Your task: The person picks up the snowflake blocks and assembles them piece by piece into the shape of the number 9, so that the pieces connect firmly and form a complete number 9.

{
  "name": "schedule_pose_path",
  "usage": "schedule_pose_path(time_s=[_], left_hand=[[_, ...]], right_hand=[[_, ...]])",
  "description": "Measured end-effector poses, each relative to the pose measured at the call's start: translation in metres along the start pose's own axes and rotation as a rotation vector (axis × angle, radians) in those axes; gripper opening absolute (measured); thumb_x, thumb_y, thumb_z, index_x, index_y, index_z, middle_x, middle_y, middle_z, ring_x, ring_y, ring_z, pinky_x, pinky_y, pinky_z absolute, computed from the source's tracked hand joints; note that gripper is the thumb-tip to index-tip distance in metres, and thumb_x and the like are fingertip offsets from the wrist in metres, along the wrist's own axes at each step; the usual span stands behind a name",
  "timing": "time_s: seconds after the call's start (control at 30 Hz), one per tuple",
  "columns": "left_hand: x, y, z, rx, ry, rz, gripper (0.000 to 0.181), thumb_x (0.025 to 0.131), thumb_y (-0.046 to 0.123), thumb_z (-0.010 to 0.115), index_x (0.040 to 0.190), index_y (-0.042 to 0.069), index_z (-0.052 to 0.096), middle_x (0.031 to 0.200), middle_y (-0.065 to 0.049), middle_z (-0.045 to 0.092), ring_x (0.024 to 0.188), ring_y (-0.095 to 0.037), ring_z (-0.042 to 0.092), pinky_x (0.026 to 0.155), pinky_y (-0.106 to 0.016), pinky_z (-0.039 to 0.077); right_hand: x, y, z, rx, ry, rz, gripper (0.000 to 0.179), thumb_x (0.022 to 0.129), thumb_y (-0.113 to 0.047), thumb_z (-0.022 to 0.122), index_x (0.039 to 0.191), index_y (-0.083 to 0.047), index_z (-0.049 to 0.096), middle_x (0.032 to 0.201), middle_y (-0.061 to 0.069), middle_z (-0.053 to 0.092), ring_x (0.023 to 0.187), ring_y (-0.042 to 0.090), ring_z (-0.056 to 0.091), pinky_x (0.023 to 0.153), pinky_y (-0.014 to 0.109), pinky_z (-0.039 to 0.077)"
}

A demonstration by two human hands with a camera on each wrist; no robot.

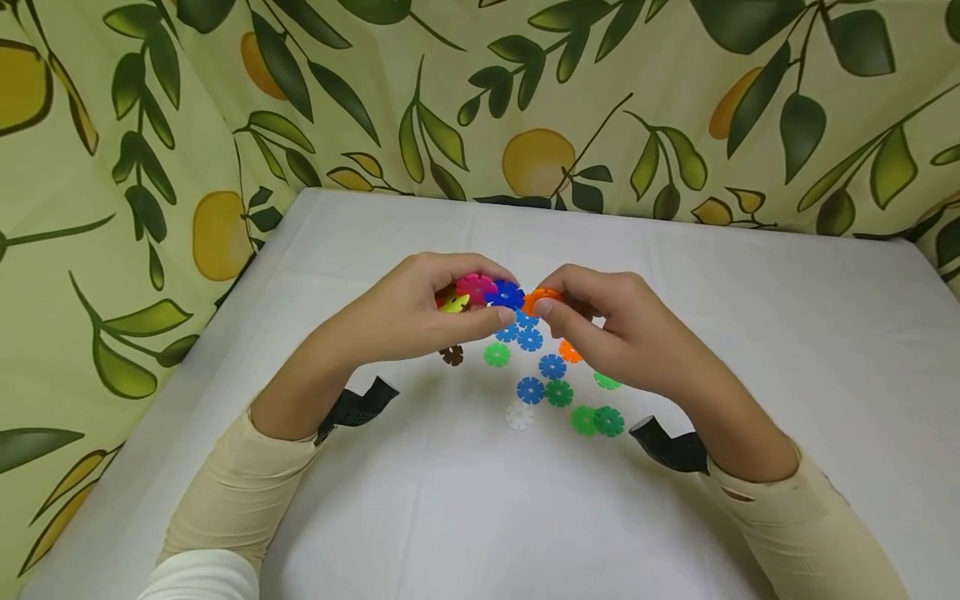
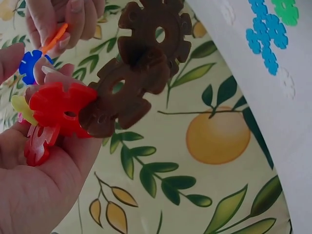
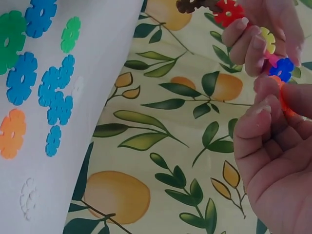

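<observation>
A chain of notched plastic snowflake discs is in my left hand (image 1: 408, 312), its fingers and thumb gripping around the pink disc (image 1: 477, 288) and the blue disc (image 1: 506, 295). A yellow disc (image 1: 455, 304) sits beside the pink one. Red discs (image 2: 61, 109) and brown discs (image 2: 114, 95) form the chain's other end, hanging out past the palm in the left wrist view. Between thumb and fingertips, my right hand (image 1: 630, 329) pinches an orange disc (image 1: 534, 300), its edge meeting the blue disc's edge. Fingers partly hide both joined edges.
Loose discs lie on the white tabletop (image 1: 450, 517) below the hands: several blue ones (image 1: 552, 367), green ones (image 1: 558, 393), an orange one (image 1: 570, 351) and a white one (image 1: 519, 416). Behind the table hangs a leaf-patterned cloth (image 1: 480, 117).
</observation>
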State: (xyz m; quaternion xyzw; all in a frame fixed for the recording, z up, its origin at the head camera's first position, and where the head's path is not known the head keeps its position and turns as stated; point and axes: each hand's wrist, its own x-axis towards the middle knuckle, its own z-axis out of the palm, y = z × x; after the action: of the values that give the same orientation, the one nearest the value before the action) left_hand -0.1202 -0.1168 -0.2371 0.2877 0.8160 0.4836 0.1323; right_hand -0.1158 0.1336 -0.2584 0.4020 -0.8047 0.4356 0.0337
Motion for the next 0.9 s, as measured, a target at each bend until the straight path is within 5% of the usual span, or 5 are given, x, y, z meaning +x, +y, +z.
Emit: schedule_pose_path(time_s=[0.3, 0.63, 0.9], left_hand=[[0.001, 0.001, 0.001, -0.014, -0.019, 0.0, 0.034, 0.094, 0.019, 0.073, 0.126, 0.011, 0.065, 0.096, -0.007, 0.064, 0.076, -0.026, 0.065, 0.058, -0.04, 0.059], [0.002, 0.0, 0.006, -0.058, -0.044, -0.017, 0.033, 0.095, 0.016, 0.071, 0.126, 0.008, 0.065, 0.098, -0.01, 0.064, 0.08, -0.027, 0.064, 0.056, -0.042, 0.059], [0.006, -0.002, 0.01, -0.08, -0.055, -0.057, 0.029, 0.097, 0.019, 0.069, 0.125, 0.01, 0.066, 0.087, -0.011, 0.061, 0.058, -0.029, 0.064, 0.049, -0.045, 0.055]], right_hand=[[-0.002, 0.0, 0.001, -0.05, 0.006, -0.028, 0.01, 0.099, 0.002, 0.058, 0.098, -0.008, 0.059, 0.078, -0.007, 0.064, 0.071, 0.006, 0.061, 0.056, 0.028, 0.05], [-0.004, -0.002, 0.007, 0.015, 0.006, 0.024, 0.01, 0.1, -0.002, 0.059, 0.093, -0.009, 0.056, 0.074, -0.01, 0.063, 0.063, 0.011, 0.061, 0.054, 0.029, 0.051], [-0.005, -0.002, 0.013, 0.089, 0.014, 0.074, 0.016, 0.101, -0.004, 0.058, 0.087, -0.008, 0.053, 0.069, -0.008, 0.061, 0.057, 0.014, 0.058, 0.051, 0.029, 0.05]])
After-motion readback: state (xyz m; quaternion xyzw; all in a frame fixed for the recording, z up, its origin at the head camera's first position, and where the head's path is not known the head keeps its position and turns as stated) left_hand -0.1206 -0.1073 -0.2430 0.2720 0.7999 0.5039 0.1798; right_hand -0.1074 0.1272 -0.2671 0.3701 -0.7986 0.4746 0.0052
